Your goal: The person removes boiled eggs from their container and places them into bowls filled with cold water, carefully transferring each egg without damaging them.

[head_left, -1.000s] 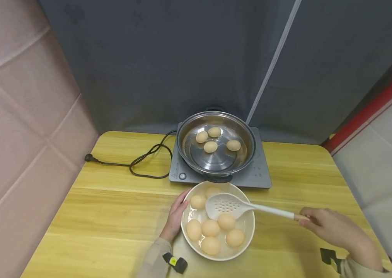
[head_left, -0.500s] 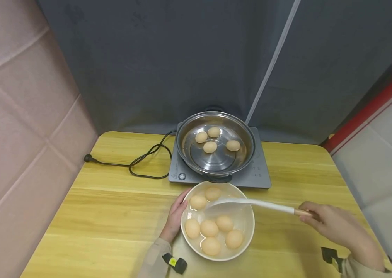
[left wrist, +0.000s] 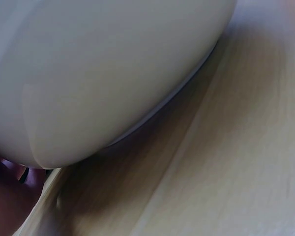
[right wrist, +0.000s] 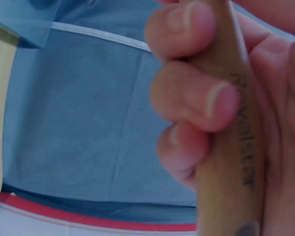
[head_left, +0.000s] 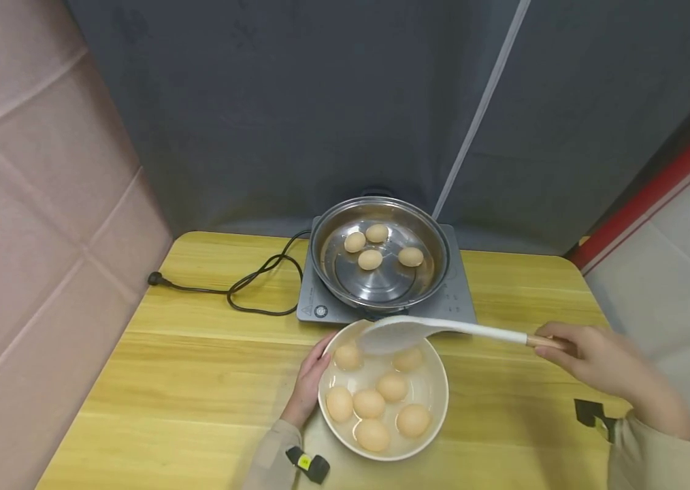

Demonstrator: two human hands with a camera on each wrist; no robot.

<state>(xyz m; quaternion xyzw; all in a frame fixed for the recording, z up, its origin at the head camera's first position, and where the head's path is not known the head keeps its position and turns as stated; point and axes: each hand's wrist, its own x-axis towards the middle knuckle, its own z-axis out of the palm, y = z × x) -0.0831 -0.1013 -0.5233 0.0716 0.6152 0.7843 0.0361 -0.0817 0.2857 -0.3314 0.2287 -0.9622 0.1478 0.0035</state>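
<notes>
My left hand (head_left: 308,384) grips the left side of a cream bowl (head_left: 438,422), thumb at the rim. In the left wrist view the outer wall of the bowl (left wrist: 113,64) fills the upper left. Several brown eggs (head_left: 372,434) lie in liquid inside it. My right hand (head_left: 596,361) holds a white slotted spoon (head_left: 473,329) by its wooden end. The right wrist view shows fingers curled round this wooden handle (right wrist: 226,167). The spoon's head is turned nearly edge-on over the bowl's far part, overlapping two eggs in the head view.
Behind the bowl, a steel pot (head_left: 382,289) with several eggs (head_left: 370,259) stands on a grey induction cooker (head_left: 458,306). Its black cord (head_left: 259,272) loops left over the wooden table (head_left: 198,381). A dark curtain (head_left: 259,122) hangs behind.
The spoon has tilted from face-up to nearly edge-on, then risen toward the bowl's far rim. My right hand has shifted slightly away and right. Some eggs have shifted; my left hand stays put.
</notes>
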